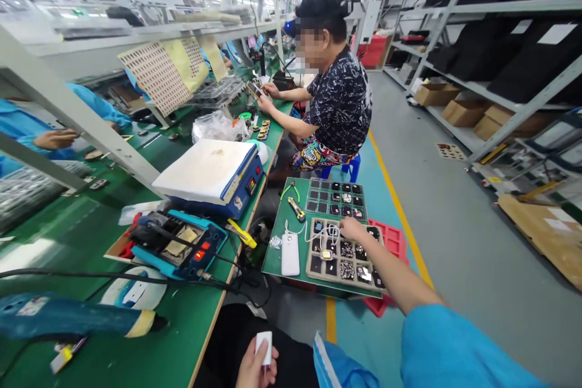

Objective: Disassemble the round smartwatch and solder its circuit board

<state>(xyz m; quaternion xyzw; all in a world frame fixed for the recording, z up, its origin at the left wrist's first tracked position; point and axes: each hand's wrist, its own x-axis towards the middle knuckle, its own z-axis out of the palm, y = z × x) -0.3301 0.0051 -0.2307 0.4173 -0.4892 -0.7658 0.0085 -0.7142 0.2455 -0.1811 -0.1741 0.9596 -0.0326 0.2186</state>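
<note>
Down at the lap, the small white device (264, 348) sits gripped in the left hand (258, 367), fingers wrapped round its lower part, its long axis running almost straight away from the wearer. Dark trousers (225, 345) lie behind it, and the worktop (177, 339) edge slants past on the left. Ahead, beyond a gap, comes the near edge of the green board (273, 257); on it a white power bank (290, 254) points away too, a cable (297, 228) by its far end. To its right is the beige tray (311, 271), and the right hand (352, 228) is at its far rim, fingers bent; can't tell whether they're gripping anything. Open floor (473, 218) stretches off right, past the red crate (394, 242).
</note>
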